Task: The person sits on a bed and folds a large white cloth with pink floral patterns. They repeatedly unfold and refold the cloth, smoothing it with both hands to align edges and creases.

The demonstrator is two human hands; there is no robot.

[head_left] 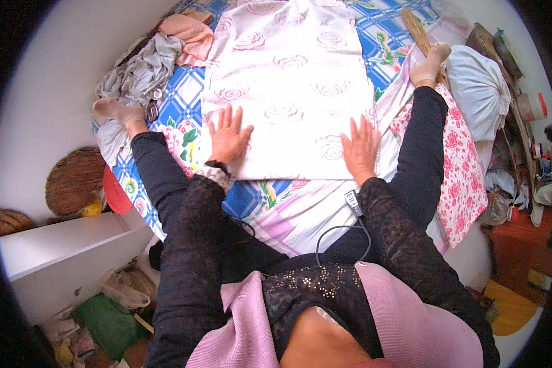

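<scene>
touching cloth [288, 138] over bedspread [183, 89]; white wall [55, 86]

My bare left hand [230, 140], left of the frame's centre, lies palm down and unclenched, fingers parted and pointing to the upper edge, thumb angled right. My bare right hand [362, 150], right of centre, mirrors it, palm down, thumb angled left; neither grips anything. My left arm in its black sleeve [193, 221] rises from the lower left, a pale ruffled cuff [214, 176] at the wrist; my right arm in its black lace sleeve [389, 218] slants up from the lower right. My black-trousered legs [424, 144] spread wide, beige-socked feet [432, 64] at the upper left and upper right.
</scene>
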